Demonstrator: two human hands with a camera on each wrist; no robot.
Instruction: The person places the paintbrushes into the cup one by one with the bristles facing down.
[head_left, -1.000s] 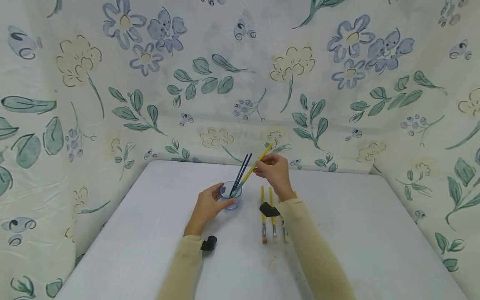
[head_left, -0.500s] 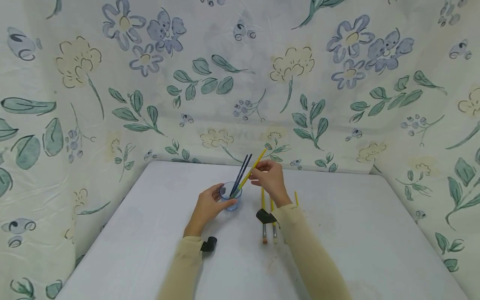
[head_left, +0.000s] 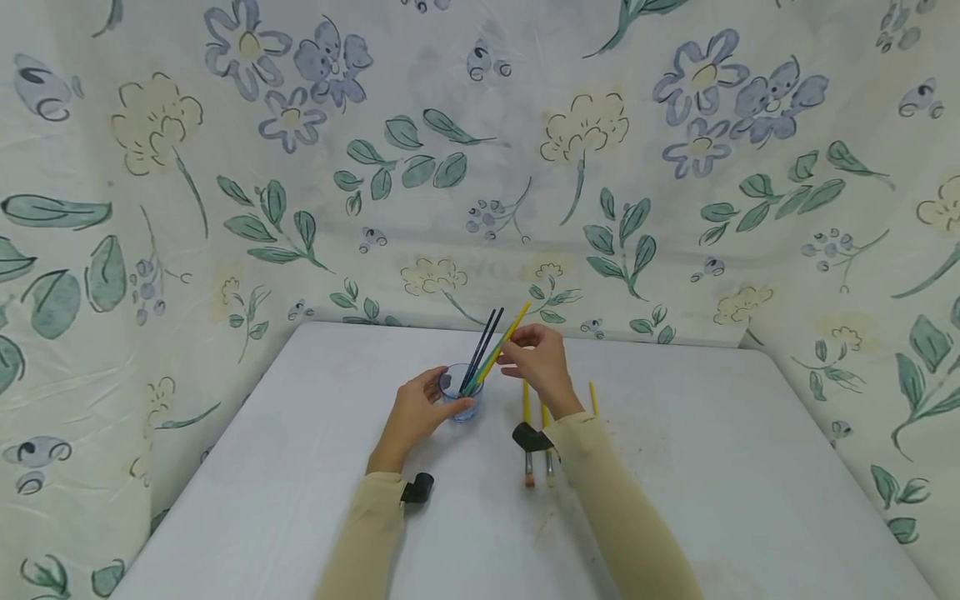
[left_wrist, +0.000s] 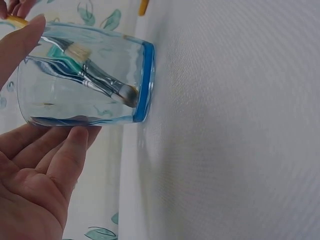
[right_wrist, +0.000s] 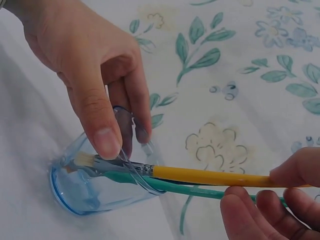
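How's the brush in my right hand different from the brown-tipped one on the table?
The held brush has pale bristles, the table brush brown ones. The held brush tilts into the glass; the table brush lies flat. The right hand pinches the held brush; no hand holds the table brush. Both handles are yellow.

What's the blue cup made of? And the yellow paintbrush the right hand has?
Blue cup: glass or clear plastic, I can't tell which; it's smooth, shiny and see-through. Yellow paintbrush: handle probably painted wood, smooth, evenly yellow; collar looks like metal, silvery and gleaming; pale bristles, perhaps hair.
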